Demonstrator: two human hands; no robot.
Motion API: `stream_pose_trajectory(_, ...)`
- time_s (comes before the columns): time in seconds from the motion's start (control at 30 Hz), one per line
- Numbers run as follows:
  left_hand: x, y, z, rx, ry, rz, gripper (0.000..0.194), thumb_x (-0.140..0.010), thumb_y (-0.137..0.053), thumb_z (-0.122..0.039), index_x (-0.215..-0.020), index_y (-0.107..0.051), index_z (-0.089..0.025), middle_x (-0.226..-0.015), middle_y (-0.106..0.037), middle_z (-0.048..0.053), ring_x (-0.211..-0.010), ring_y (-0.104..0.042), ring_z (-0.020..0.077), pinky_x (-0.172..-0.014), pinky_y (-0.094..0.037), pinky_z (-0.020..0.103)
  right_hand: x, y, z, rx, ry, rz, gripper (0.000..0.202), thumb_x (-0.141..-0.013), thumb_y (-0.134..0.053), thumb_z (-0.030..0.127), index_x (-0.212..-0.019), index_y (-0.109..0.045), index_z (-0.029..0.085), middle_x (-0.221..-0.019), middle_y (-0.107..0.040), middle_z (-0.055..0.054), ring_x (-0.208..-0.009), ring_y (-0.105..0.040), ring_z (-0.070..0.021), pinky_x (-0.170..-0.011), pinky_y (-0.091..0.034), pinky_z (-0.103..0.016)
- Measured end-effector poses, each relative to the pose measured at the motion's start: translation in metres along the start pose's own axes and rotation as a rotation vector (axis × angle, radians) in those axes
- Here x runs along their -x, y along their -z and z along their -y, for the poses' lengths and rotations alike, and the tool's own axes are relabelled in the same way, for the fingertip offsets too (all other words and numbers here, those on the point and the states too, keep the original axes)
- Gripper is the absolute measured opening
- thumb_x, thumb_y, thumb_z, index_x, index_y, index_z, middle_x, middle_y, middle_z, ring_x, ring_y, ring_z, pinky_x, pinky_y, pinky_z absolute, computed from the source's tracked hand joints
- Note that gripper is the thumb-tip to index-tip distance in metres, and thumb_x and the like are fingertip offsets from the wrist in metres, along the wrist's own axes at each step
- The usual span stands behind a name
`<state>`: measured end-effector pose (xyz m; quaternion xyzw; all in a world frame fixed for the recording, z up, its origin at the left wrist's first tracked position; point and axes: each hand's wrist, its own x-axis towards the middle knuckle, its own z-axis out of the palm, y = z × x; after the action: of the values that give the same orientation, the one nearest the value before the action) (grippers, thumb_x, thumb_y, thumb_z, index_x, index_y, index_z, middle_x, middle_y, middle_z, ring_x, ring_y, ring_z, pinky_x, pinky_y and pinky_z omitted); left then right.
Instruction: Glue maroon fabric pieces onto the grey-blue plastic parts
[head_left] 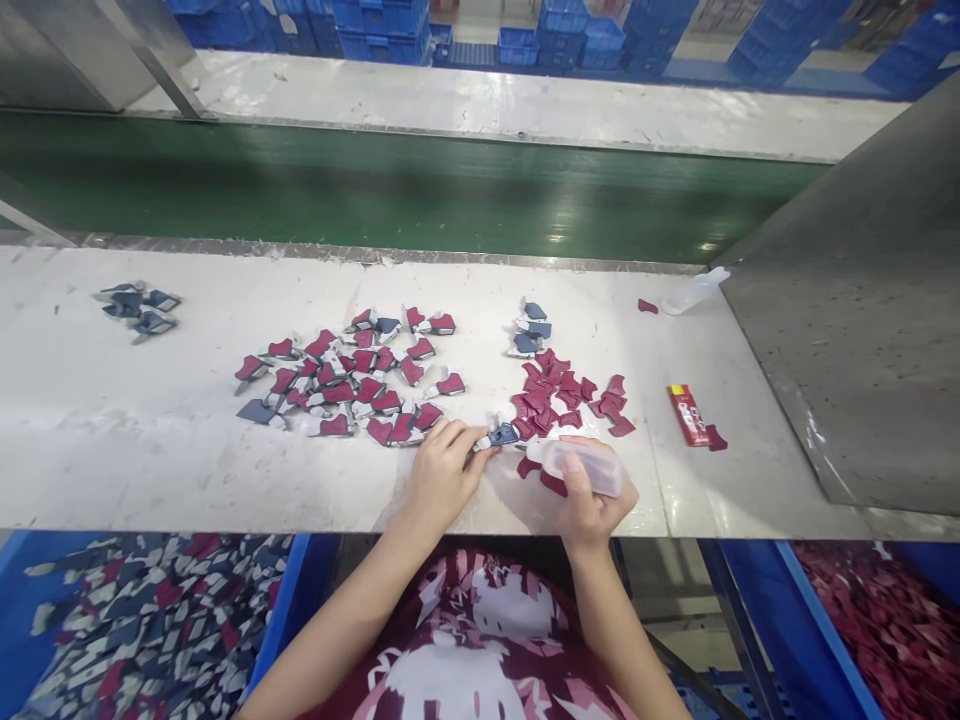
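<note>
Between the fingertips of my left hand (448,465) is a small navy and grey plastic part (501,435), held just above or on the white table. My right hand (596,500) is wrapped round a translucent squeeze bottle (581,467), its narrow tip pointing left at the navy part. Beyond the bottle lies a heap of dark red flat pieces (540,395), and a few more red pieces (528,467) are under it. Left of my left hand spreads a group of grey parts with red faces (367,388). Several navy parts (532,328) sit behind the red heap.
A red and yellow packet (688,415) and another translucent bottle (694,290) lie to the right, near a metal panel (862,320). Navy parts (139,308) lie far left. A green conveyor belt (375,190) runs behind. Blue bins (281,610) of parts stand below the table's front edge.
</note>
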<state>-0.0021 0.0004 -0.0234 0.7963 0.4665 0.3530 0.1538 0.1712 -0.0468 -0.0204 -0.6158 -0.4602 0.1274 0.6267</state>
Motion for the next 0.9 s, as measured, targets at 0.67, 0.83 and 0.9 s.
stream_pose_trajectory(0.67,-0.012,0.012,-0.013,0.792,0.543,-0.065,0.018,-0.082,-0.074,-0.029,-0.095,-0.067,-0.019,-0.095,-0.076,0.005,-0.097,-0.074,0.0216,-0.081,-0.059,0.028,-0.038,0.064,-0.041,0.018,-0.256,-0.36,0.077,-0.054,-0.094,0.036,-0.104,-0.037,0.026,-0.117,-0.054,-0.007,-0.098,-0.07,-0.0247,-0.09,-0.058,-0.05)
stream_pose_trajectory(0.83,-0.013,0.011,-0.014,0.816,0.565,-0.102,0.024,-0.084,-0.073,-0.034,-0.098,-0.063,-0.019,-0.1,-0.074,0.007,-0.101,-0.073,0.0223,-0.083,-0.058,0.029,-0.027,0.057,-0.014,0.432,0.254,-0.423,0.062,-0.064,-0.092,0.034,-0.112,-0.056,0.022,-0.104,-0.062,-0.007,-0.096,-0.063,-0.0258,-0.086,-0.057,-0.046)
stream_pose_trajectory(0.9,-0.013,0.011,-0.013,0.814,0.578,-0.106,0.026,-0.083,-0.074,-0.035,-0.099,-0.062,-0.018,-0.1,-0.074,0.007,-0.1,-0.073,0.022,-0.084,-0.059,0.029,-0.026,0.042,-0.006,0.473,0.336,-0.086,0.045,-0.075,-0.085,0.034,-0.113,-0.063,0.023,-0.098,-0.066,-0.006,-0.091,-0.064,-0.024,-0.083,-0.057,-0.044)
